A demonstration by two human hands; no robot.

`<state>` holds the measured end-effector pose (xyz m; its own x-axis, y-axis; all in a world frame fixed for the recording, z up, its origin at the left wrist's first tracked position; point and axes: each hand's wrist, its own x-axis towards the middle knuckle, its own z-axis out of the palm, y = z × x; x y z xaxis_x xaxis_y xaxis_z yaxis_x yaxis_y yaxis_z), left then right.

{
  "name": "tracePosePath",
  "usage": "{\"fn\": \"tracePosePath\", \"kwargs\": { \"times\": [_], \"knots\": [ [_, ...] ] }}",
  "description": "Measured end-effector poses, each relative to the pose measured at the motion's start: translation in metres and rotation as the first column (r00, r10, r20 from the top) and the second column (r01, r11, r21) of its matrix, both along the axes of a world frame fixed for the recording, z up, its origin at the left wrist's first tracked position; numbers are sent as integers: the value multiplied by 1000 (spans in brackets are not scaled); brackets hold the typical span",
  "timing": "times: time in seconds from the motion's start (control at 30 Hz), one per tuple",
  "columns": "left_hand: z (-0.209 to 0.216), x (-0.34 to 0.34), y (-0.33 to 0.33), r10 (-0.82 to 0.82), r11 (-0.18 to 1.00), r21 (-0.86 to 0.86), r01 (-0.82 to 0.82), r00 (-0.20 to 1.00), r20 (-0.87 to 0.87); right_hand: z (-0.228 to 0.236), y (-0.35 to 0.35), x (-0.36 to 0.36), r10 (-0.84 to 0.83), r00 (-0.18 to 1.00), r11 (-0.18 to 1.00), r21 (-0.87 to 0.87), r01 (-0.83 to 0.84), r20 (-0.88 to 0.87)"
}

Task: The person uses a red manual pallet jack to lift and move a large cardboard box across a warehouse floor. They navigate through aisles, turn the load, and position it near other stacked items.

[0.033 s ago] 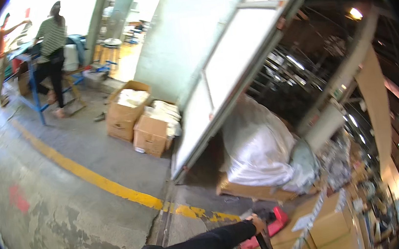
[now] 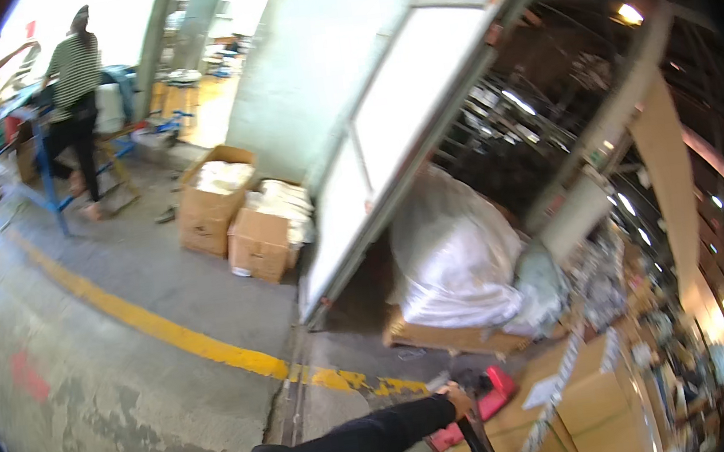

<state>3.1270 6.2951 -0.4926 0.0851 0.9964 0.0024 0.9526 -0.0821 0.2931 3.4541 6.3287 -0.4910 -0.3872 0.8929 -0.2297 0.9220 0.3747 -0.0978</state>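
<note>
Left hand (image 2: 459, 401): fingers wrapped closed round black handle (image 2: 480, 451), lower centre-right of frame. Right hand: out of view. Red machine part (image 2: 499, 394): just beside handle. Cardboard carton (image 2: 597, 396): lower right. Handling, judged: firm grip, knuckles clear of carton.

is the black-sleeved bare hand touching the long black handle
Touching: the head view shows the hand closed around the upper end of the handle.

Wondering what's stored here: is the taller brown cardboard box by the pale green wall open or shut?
Open: the taller brown cardboard box has white contents showing at its uncovered top.
</note>
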Motion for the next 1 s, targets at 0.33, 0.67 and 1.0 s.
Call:
{"fn": "tracePosePath", "kwargs": {
  "times": [0.33, 0.67, 1.0],
  "knots": [
    [67, -31, -152, -400, 901, -364, 234, 773, -493, 14, -173, -29, -83, 987, 991, -90, 96, 140],
    [59, 19, -319, -322, 944, -20, 328, 909, -265, 38, -332, 26, -148, 986, 989, -19, 147, -79],
    [72, -34, -440, -310, 948, 3, 319, 923, -227, 58, -482, -31, -202, 977, 979, 11, 203, -66]
  ]
}}
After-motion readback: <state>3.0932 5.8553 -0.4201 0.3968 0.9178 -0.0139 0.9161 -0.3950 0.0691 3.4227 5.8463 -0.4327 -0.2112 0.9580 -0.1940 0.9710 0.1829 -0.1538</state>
